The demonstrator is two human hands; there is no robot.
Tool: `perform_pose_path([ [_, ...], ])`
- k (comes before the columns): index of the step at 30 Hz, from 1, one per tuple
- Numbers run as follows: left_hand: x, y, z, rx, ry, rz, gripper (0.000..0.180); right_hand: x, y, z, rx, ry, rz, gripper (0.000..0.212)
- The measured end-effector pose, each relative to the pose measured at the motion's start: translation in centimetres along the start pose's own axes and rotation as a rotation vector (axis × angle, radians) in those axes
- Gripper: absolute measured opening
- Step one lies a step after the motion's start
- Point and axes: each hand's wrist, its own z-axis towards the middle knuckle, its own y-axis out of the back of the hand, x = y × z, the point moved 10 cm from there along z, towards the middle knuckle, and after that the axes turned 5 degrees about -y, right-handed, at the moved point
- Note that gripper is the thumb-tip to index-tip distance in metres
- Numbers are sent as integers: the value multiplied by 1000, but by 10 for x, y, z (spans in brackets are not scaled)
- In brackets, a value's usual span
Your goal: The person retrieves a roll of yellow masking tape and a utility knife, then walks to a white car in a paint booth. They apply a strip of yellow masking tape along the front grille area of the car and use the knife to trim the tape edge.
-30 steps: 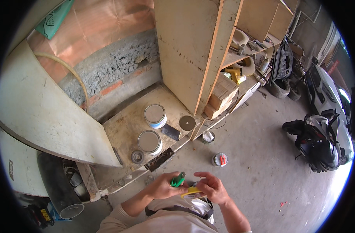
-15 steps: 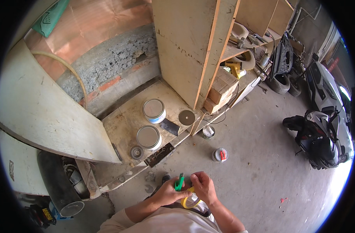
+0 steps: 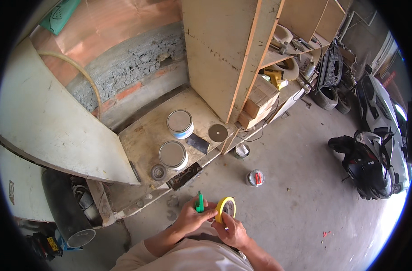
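Observation:
My left hand (image 3: 189, 217) is closed around a green tool (image 3: 199, 202) that looks like a utility knife, its end pointing up past the fingers. Its thumb also reaches to the edge of a roll of yellow tape (image 3: 220, 210). Closed on the lower part of that roll is my right hand (image 3: 232, 232), with the ring standing upright and its open centre toward the right. Both hands are close together in front of my body, above the floor. Whether a strip is peeled off the roll, I cannot make out.
On the low bench (image 3: 140, 122) ahead stand two cans, a front can (image 3: 172, 154) and a back can (image 3: 179, 121), beside a grinding disc (image 3: 217, 133). A small tin (image 3: 255, 178) with a red item on top sits on the floor. A scooter (image 3: 368, 162) is parked at right.
The tape roll has been raised and turned upright, and my right hand has moved down to its lower side. My left hand has shifted slightly left with the green tool.

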Motion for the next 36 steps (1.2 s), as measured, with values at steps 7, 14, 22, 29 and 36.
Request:
perform_pose_path([
  [7,-19,9,3,-55,-14,288,23,8,5,6,-2,115,-105,32],
  [14,-62,-15,-14,-123,-502,788,25,-52,34,5,-212,-451,-28,57],
  [22,-87,-23,-11,-62,-629,1290,37,3,79,24,-157,-325,24,47],
  [29,-99,-37,-14,-7,-625,1453,39,38,66,32,-35,-145,-175,35],
  [36,-98,-40,-15,59,-646,1527,46,36,56,37,6,-120,-269,32],
])
